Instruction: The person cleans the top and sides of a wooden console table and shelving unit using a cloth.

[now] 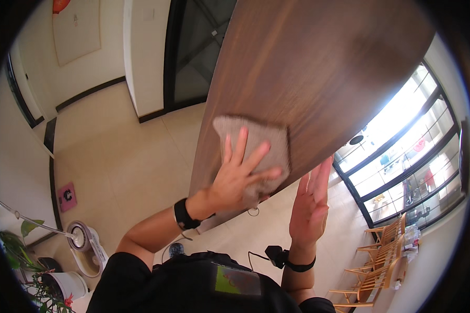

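A grey-brown cloth [254, 146] lies flat against a large brown wood-grain panel [297, 74], with a bunched part near my wrist. My left hand [243, 172] presses on it, fingers spread and slightly blurred; a black band circles that wrist. Beside the panel's right edge my right hand [311, 203] is raised, flat and without any object, fingers pointing up. Its fingertips overlap the edge in view, and whether they touch is unclear. A small metal ring [253, 211] hangs by the panel's lower edge.
At the left stand a spin mop with its bucket [88, 254], a potted plant in a white pot [70, 285] and a pink floor scale [67, 196]. Wooden spindle-back seating [384, 258] lines the right wall. Black-framed glass doors [199, 54] rise behind the panel; a barred window [407, 156] is at right.
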The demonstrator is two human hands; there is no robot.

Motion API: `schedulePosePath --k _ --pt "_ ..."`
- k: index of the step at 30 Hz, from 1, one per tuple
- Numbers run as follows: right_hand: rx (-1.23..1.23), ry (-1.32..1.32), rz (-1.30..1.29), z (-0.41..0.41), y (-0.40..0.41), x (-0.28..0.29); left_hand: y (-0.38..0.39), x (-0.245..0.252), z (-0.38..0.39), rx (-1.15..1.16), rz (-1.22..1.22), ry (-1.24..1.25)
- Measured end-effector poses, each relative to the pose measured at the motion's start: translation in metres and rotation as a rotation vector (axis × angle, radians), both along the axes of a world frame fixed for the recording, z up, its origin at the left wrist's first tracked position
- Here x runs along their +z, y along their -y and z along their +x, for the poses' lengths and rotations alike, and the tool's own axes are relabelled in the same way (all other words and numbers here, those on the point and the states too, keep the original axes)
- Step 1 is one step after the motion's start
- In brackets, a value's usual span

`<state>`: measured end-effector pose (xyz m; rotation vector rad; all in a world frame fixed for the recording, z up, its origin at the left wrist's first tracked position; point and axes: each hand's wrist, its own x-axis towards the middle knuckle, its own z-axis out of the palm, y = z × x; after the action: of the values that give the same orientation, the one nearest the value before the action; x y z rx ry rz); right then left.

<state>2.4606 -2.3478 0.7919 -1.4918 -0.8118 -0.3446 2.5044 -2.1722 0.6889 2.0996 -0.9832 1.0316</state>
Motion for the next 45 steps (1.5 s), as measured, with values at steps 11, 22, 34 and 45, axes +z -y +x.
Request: schedulePosePath --k 11,22,34,45 --pt "0.036 -0.015 -0.034 -0.005 -0.004 0.000 -0.017 -0.113 -0.030 -0.067 0.141 -0.180" --pt "0.067 -0.174 0.052 -0.012 0.011 0.012 0.026 0.026 -0.033 0.260 0.024 0.116" --pt "-0.056 -0.279 0.165 -0.034 0.059 -0.006 0.044 0.088 -0.043 0.464 0.173 0.027" --pt "-0.077 -0.247 0.202 -0.045 0.069 -0.019 0.044 0.194 -0.021 0.391 0.073 0.300"
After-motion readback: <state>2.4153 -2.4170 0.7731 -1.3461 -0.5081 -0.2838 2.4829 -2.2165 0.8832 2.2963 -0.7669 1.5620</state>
